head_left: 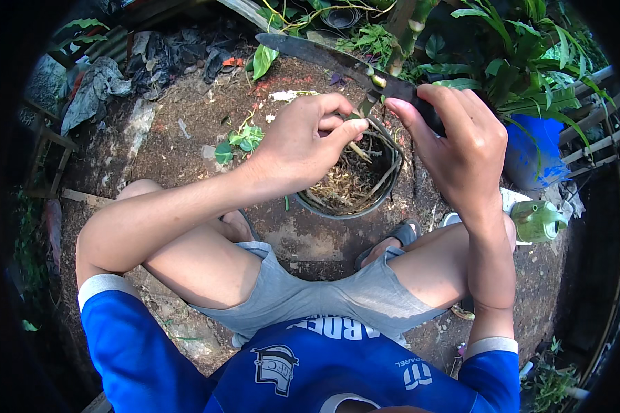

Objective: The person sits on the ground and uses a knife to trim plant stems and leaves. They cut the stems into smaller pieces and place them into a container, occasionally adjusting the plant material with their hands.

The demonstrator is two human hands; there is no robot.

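My right hand point(461, 131) is closed around the dark handle of a machete point(317, 56). Its long, dark blade reaches up and to the left, past my left hand. Between thumb and fingers, my left hand point(303, 141) pinches a plant stem point(359, 152), whose pale lower end sticks out below the fingers. Green bits of plant show by the blade near the right hand; whether they touch it I cannot tell. Below both hands stands a round pot point(348, 215) holding dry, brown plant litter point(343, 180).
Leafy cuttings point(244, 140) lie on the dirt floor left of the pot. A blue container point(536, 155) and a green watering can point(536, 221) stand at the right. Ferny plants point(530, 76) fill the far right. Dark crumpled plastic point(176, 58) lies far left.
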